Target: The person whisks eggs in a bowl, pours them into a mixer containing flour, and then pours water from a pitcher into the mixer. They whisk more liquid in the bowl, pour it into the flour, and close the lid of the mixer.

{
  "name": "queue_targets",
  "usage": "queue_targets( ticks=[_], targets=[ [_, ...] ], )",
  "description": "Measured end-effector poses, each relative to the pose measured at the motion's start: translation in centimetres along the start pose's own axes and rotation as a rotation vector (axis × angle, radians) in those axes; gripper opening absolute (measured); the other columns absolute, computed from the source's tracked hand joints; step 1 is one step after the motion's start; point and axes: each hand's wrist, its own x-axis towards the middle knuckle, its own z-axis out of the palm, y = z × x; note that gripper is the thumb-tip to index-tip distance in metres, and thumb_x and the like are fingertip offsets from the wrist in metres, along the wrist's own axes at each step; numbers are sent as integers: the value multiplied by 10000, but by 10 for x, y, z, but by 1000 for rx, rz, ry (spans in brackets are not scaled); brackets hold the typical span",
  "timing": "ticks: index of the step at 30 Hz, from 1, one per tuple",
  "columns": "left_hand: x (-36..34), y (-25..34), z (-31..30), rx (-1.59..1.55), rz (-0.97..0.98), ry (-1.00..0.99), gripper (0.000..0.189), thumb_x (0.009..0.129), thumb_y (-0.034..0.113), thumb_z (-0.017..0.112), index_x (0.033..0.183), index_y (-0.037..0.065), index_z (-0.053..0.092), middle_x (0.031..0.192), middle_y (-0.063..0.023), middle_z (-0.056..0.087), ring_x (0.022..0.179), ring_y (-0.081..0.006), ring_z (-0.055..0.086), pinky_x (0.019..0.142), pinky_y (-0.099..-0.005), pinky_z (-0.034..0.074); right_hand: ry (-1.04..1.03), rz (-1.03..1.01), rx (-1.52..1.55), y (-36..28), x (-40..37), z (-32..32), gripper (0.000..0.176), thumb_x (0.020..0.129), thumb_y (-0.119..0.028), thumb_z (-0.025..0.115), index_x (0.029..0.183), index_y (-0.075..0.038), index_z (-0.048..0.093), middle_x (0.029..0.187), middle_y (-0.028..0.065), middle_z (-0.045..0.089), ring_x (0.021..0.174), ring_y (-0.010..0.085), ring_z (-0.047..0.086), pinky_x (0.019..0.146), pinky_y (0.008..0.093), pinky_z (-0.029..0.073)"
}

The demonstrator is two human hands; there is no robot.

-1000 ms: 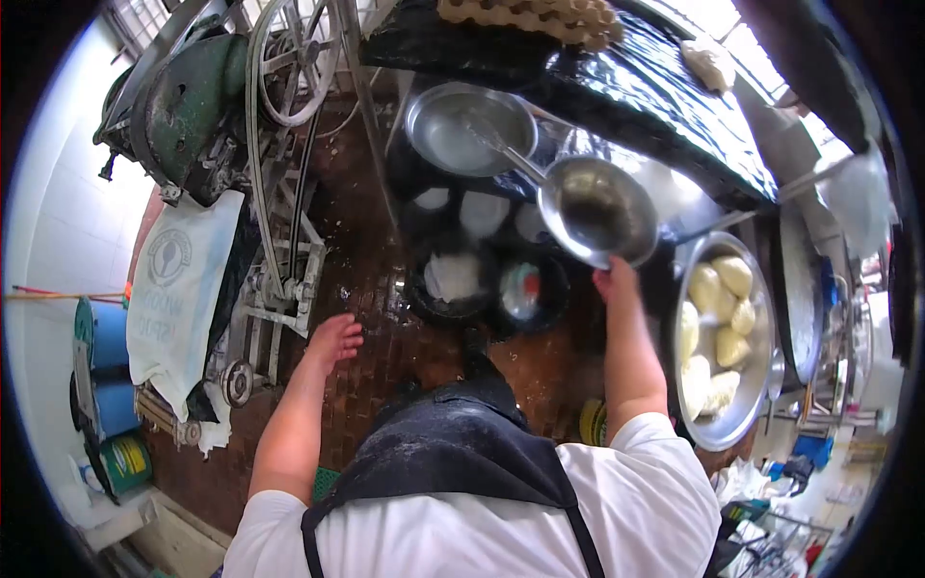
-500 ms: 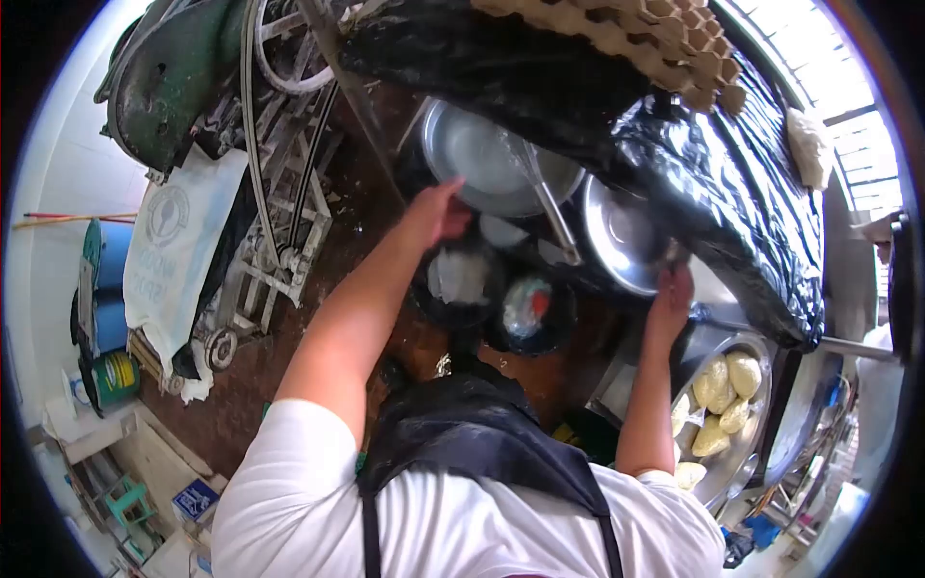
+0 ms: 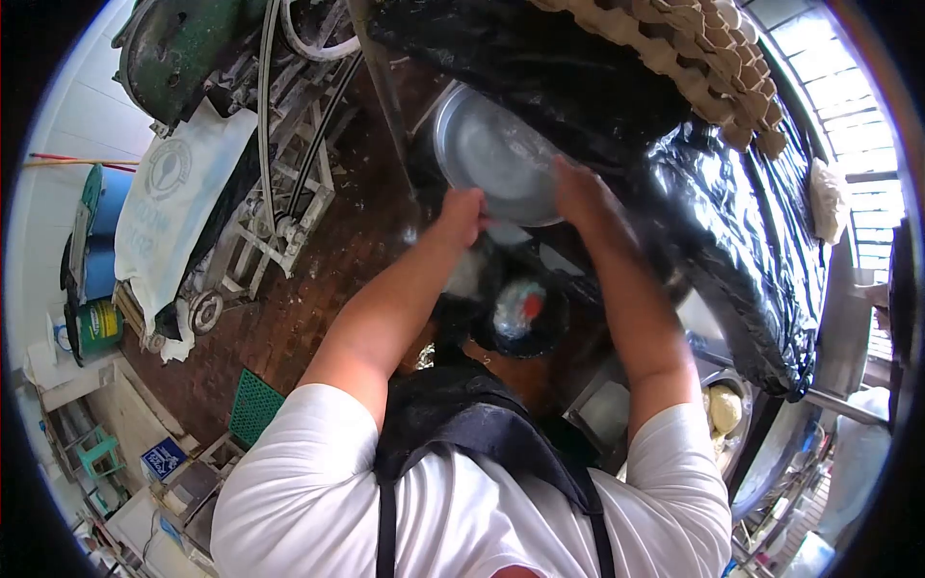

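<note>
A large round metal basin (image 3: 496, 159) stands between my two hands. My left hand (image 3: 465, 214) is closed on its near left rim. On the right side of the rim is my right hand (image 3: 581, 193), its fingers also closed around the edge. Nearer to me, a black container (image 3: 540, 337) holds something in clear plastic with a red patch. Beside it, a second dark container with pale contents (image 3: 469, 273) is partly behind my left forearm and blurred.
Black plastic sheeting (image 3: 713, 202) and egg trays (image 3: 718, 72) lie at the upper right. A metal tray (image 3: 740, 390) with bagged yellowish lumps is at the right. Machinery with a wheeled frame (image 3: 289, 202) stands at the left, near a green crate (image 3: 253, 407).
My right hand has moved left and up from the smaller metal bowl to the large basin. My left hand has closed on the rim. The whisk-like tool and the smaller bowl no longer show.
</note>
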Motion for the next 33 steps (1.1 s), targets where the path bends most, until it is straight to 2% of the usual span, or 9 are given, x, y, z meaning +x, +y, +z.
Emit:
queue_targets(
  ticks=[2,8,9,13,17,21,26,28,33],
  targets=[
    [-4,-3,2,-27,29,32,235,702,-15,477,926,-73,519,978,-184,580,864,-331,626,765,-518,555,-292,-88,32,-17,-16,-26,341,926,-252,456,1233,-132,544,1100,167,626,960,345,620,833,433,492],
    [-37,10,-19,-57,-27,21,302,667,-22,486,966,-57,513,945,-162,592,824,-311,637,730,-471,572,-534,-44,185,24,-39,-74,294,903,-242,452,1121,-84,569,1068,208,620,1024,380,585,858,473,466],
    [-42,8,-24,-13,-22,15,320,662,-21,490,980,-53,514,939,-157,593,807,-307,636,718,-460,575,-368,21,263,27,-35,-50,292,899,-252,459,1114,-92,574,1048,206,627,987,377,600,833,490,469],
    [-42,-3,-37,-9,-47,86,333,659,-20,503,990,-45,528,915,-147,593,747,-293,628,667,-431,576,-488,-42,60,-33,-45,-63,336,878,-291,507,1140,-93,578,1048,199,630,981,371,602,849,475,469],
    [-48,-9,-69,147,-89,141,297,661,-28,517,957,-41,542,914,-144,592,731,-288,623,643,-416,568,-521,-41,171,5,-53,-61,404,846,-332,565,1202,-140,554,1030,196,634,986,362,601,849,466,468],
    [-70,-25,-103,113,-118,192,314,648,-40,531,961,-35,550,918,-136,594,781,-283,625,651,-404,557,-269,-27,93,32,-28,-40,757,709,-371,679,1273,68,431,1227,258,544,1161,374,523,988,409,425],
    [-140,-24,-117,-62,-22,193,207,672,-1,570,879,-9,560,716,-79,522,580,-215,534,488,-323,452,-509,53,79,-10,-28,-40,663,668,-332,712,1188,25,507,1141,241,593,1095,380,560,933,432,449],
    [-153,-36,-146,34,-78,139,484,639,-40,538,1122,-23,510,933,-125,595,812,-267,625,658,-386,552,-525,0,52,-29,-44,-35,613,661,-317,715,1146,13,534,1107,236,608,1067,379,575,910,435,457],
    [-240,-24,-181,-38,-20,223,446,651,-49,536,1095,-13,542,901,-125,605,783,-258,629,634,-373,544,-573,-111,157,-84,-95,-30,451,659,-209,688,1030,9,554,1016,233,628,979,369,610,826,416,473]
  ],
)
